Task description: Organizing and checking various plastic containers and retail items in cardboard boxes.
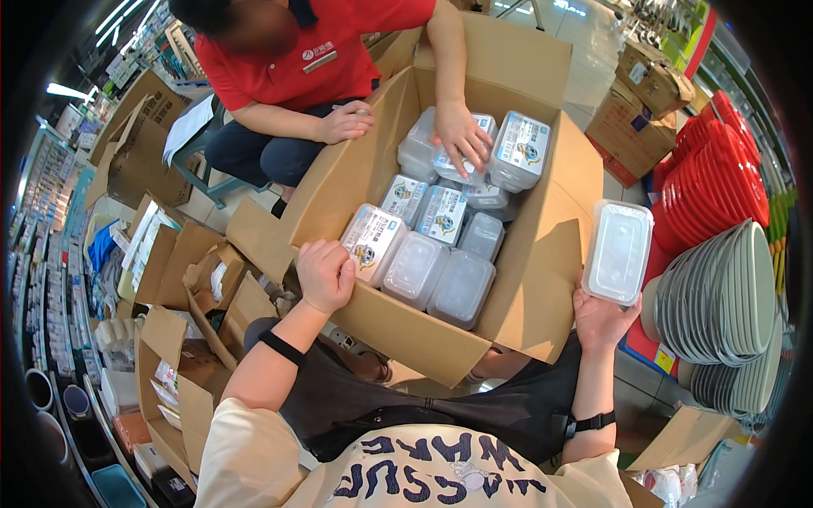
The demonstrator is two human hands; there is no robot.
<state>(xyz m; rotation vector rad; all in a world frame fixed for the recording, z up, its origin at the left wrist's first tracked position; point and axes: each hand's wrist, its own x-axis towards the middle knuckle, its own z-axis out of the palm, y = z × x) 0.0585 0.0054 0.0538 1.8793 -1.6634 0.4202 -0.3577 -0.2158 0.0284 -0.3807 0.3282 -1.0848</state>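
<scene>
A clear plastic tub [620, 252], a rounded rectangle with a frosty, milky lid and a raised rim, sits in the person's right hand [603, 320], which cradles its near end, just beyond the right flap of a big carton [406, 336]. The left hand [326, 275] is narrow, fingers curled at the carton's near left corner beside a labelled pack [373, 245]; whether it grips the cardboard, I cannot tell. A soft-looking black band [281, 345] circles the left wrist, a black watch [593, 422] the right.

The carton is matt brown cardboard, its flaps splayed outward. Inside, smooth see-through tubs stand packed together. Several wear glossy white paper wraps with blue printing and a cartoon figure; three near the front, such as the bare tub [415, 269], show only cloudy plastic with rounded corners.

Across the carton, a co-worker in a red cloth shirt [398, 51] spreads one hand [461, 144] over the wrapped packs at the far side; the co-worker's other hand [345, 123] is loosely closed near the carton's edge.

To the right stand nested shiny red basins [716, 186] and a ribbed-looking stack of pale, round-edged dishes [724, 279]. Creased open boxes [182, 262] crowd the left.
</scene>
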